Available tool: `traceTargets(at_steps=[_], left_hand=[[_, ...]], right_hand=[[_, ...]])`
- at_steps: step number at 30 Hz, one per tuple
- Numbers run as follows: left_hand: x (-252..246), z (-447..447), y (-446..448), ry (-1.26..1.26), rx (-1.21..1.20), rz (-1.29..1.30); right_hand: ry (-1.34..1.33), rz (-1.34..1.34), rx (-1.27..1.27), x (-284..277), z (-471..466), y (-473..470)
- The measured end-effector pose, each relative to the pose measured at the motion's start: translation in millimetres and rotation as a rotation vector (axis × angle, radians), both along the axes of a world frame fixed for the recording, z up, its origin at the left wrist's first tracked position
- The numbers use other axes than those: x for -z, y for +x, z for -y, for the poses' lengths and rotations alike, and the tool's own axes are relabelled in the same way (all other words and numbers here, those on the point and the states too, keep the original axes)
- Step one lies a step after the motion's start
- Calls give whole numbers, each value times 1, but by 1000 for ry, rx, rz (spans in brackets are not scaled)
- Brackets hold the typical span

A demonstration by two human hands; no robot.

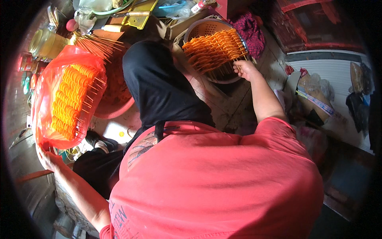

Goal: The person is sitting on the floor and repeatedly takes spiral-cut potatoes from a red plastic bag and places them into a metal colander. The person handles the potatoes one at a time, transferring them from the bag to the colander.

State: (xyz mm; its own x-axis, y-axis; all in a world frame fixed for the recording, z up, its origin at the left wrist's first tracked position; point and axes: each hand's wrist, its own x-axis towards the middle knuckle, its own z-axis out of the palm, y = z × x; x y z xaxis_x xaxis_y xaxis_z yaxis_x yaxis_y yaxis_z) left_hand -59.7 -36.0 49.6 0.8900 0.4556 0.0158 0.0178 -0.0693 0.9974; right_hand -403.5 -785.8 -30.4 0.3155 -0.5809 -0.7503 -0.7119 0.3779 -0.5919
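On the left, my left hand grips the edge of a thin red plastic bag. Rows of orange slices threaded on wooden skewers lie in or on this bag, their bare stick ends pointing right. At the upper right, the fingers of my right hand are closed around the bare ends of skewers. More skewered orange slices fan out from there across a round perforated basket. Which of these skewers the hand holds and which rest in the basket cannot be told.
Bare wooden sticks lie above the bag, near a wooden-handled knife and a yellow grater-like board. A red basin stands between the bag and my knee. A lidded plastic jar is at the upper left; a checked cloth lies beside the basket.
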Motion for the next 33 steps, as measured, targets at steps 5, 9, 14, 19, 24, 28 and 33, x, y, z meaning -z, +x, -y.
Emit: traceTargets(at_steps=[5,9,14,19,24,28,33], left_hand=[[18,-29,9,122,58,30],[34,-41,12,-9,78,6],[15,-2,2,-57,-61,66],[-8,9,-6,-150,-134,43],[-20,7,-13,-192,-141,40],[-23,7,-13,-190,-103,59],[-25,3,-16,-132,-96,54]], right_hand=[[215,207,-51,-15,-1,6],[247,371,1,-24,-16,15],[252,573,-2,-56,-59,40],[374,687,-255,-106,-136,89],[597,723,-515,-147,-237,120],[715,526,-670,-150,-317,152],[722,455,-851,-113,-405,206]])
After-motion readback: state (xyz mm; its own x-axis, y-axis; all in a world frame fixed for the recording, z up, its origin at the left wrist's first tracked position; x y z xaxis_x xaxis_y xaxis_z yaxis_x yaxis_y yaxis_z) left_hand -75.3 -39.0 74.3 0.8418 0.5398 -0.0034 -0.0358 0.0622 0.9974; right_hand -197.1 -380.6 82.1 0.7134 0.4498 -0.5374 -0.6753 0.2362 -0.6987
